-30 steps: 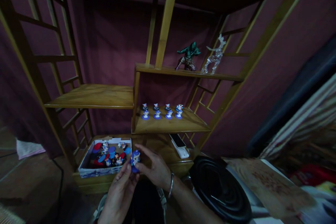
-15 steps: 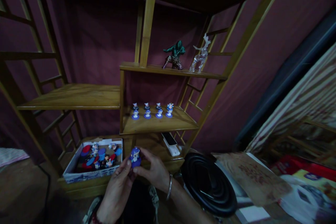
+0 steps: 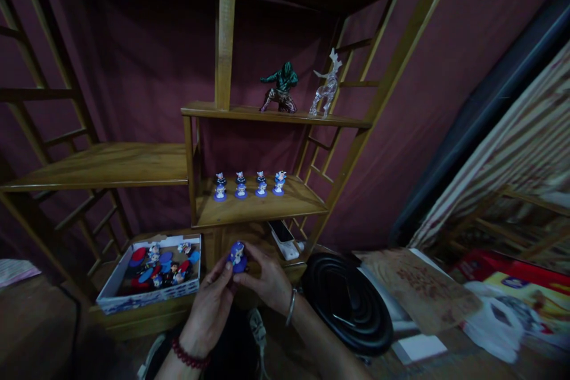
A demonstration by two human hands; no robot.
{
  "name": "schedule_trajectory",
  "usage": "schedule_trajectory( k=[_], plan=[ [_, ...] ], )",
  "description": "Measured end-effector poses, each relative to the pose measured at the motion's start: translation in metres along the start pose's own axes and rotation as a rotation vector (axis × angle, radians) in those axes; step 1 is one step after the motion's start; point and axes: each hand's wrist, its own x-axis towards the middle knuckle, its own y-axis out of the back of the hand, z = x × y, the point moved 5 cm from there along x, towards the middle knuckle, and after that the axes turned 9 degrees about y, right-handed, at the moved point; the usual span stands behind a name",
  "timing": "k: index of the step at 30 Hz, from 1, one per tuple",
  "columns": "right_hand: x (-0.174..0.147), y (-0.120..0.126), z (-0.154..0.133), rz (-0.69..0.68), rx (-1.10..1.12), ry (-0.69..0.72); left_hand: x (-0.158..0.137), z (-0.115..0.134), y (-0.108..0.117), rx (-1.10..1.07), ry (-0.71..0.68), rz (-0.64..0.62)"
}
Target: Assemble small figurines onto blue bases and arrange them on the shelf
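Between the fingertips of both hands is a small purple-and-white figurine, held upright in front of the lower shelf. My left hand grips it from the left, and a dark red bead bracelet circles that wrist. From the other side my right hand pinches it, thumb low near its base; a silver bangle is on this wrist. Beyond them, similar small figurines stand in two rows on the middle shelf. To the left sits an open cardboard box with several figurines and red and blue discs inside.
A dark green crouching statue and a clear deer ornament stand on the upper shelf. A phone lies on a white box at lower right. Beside the shelf unit are a round black ridged object and a white plastic bag.
The view has shifted right, so the shelves appear further left. The figurine has turned slightly in my fingers; both hands still hold it.
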Motion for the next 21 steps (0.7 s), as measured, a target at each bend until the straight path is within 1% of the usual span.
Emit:
schedule_trajectory(
  k=[4,8,14,18,21],
  plan=[
    [-0.003,0.006,0.003,0.035,0.004,-0.003,0.003,-0.004,-0.006,0.016,-0.004,0.013],
    [-0.006,0.009,0.006,0.058,0.01,-0.005,0.005,-0.007,-0.013,0.061,0.004,-0.005],
    [-0.01,0.013,0.015,0.098,0.024,-0.002,0.006,-0.01,-0.015,0.08,-0.01,-0.023],
    [-0.012,0.015,0.021,0.129,0.064,-0.008,0.006,-0.011,-0.014,0.091,-0.026,0.037],
    [-0.012,0.015,0.024,0.136,0.084,-0.01,0.006,-0.009,-0.017,0.136,-0.053,0.05]
  ],
)
